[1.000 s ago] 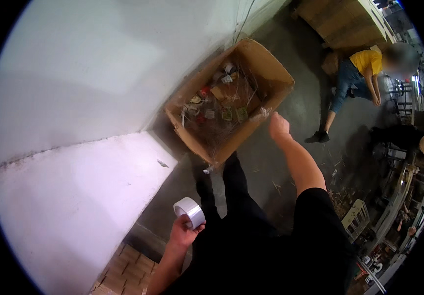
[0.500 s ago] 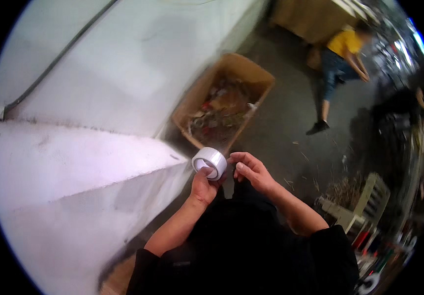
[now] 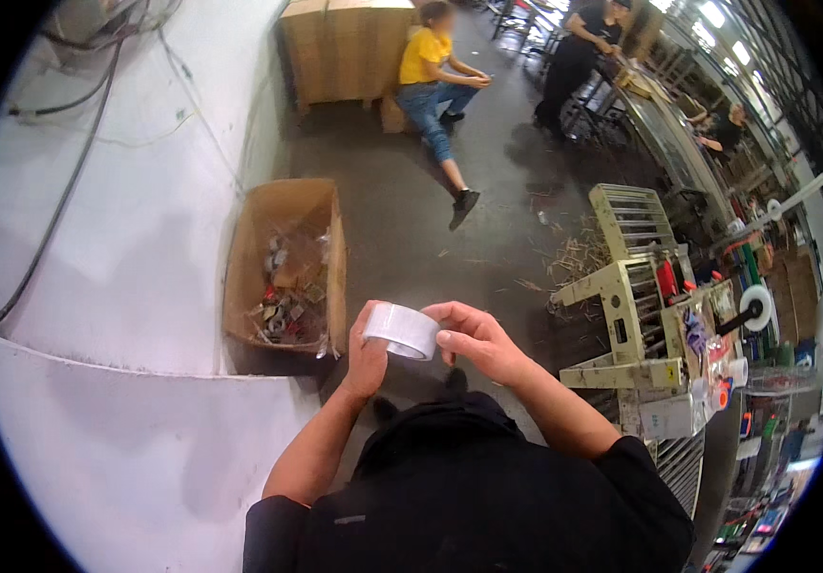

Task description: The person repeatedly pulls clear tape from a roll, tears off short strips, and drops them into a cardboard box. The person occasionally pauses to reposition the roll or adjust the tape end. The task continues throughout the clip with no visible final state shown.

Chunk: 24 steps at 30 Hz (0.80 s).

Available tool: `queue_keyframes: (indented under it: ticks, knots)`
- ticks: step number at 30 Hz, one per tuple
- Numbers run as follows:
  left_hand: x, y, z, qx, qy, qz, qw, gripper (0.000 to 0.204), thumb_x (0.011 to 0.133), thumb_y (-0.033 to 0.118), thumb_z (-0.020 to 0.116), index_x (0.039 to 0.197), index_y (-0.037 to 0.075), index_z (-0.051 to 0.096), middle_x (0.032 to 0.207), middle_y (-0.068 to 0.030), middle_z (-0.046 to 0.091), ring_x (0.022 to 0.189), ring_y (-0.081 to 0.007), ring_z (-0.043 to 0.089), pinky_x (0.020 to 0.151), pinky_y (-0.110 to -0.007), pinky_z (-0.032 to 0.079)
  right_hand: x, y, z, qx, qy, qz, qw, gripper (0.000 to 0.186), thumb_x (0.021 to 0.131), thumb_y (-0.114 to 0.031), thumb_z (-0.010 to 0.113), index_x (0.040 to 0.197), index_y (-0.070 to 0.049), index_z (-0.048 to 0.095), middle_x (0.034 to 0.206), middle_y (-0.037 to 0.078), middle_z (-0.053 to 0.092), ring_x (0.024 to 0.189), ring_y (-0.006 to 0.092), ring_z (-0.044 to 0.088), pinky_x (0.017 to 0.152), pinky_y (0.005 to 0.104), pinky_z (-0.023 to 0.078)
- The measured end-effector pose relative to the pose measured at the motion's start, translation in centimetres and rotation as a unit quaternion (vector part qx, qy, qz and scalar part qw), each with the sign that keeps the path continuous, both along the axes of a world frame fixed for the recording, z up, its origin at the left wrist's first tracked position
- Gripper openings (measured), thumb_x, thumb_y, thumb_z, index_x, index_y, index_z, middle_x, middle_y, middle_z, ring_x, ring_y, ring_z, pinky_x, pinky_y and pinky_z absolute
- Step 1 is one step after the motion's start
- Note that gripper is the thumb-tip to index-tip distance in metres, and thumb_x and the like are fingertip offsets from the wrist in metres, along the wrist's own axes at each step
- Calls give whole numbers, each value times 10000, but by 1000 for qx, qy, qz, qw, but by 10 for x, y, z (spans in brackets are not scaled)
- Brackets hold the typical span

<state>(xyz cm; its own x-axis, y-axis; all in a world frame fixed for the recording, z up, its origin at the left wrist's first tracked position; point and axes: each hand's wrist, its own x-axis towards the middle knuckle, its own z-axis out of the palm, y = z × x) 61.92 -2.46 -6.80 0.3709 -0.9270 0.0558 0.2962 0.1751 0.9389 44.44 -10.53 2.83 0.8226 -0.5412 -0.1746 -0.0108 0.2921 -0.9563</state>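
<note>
A wide roll of clear, whitish tape (image 3: 404, 328) is held up in front of my body. My left hand (image 3: 365, 359) grips its left side, with the fingers partly hidden by the roll. At the roll's right edge, the thumb and fingers of my right hand (image 3: 484, 344) close on the tape from that side. Whether they have lifted a loose end cannot be made out.
An open cardboard box (image 3: 339, 258) of scrap stands ahead left beside a white wall (image 3: 144, 267). A person in a yellow top (image 3: 426, 57) sits by stacked cartons (image 3: 345, 57). At right stands a cream-coloured roller machine (image 3: 622, 306); another person in black (image 3: 569, 62) stands beyond.
My view has swung to the right, bringing in the machine and more people. The roll has turned in my left hand, and my right fingers have come onto its edge.
</note>
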Motion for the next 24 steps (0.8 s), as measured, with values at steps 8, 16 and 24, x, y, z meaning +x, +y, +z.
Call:
queue_keyframes:
  ticks: [8,16,24]
  knots:
    - [-62,-32,57,-110,-357,-56,926,225,722,-49,493,931,25,533,814,-133,502,741,-305,536,662,-354,439,-91,12,18,-54,81,-56,994,383,917,-223,556,1218,13,546,933,35,600,804,105,569,724,253,474]
    - [-197,-58,90,-144,-506,-128,840,301,680,-32,563,968,55,557,860,-158,525,753,-381,559,634,-432,455,-232,28,13,-27,83,-129,988,442,876,-193,596,1267,-24,481,974,60,579,842,124,581,693,286,510]
    - [-310,-63,82,-134,-631,-215,734,538,685,-38,615,1207,71,546,926,-156,560,898,-364,577,756,-428,469,-335,47,-11,-77,184,-219,955,303,842,-277,585,1010,-28,547,836,98,613,776,178,603,701,336,483]
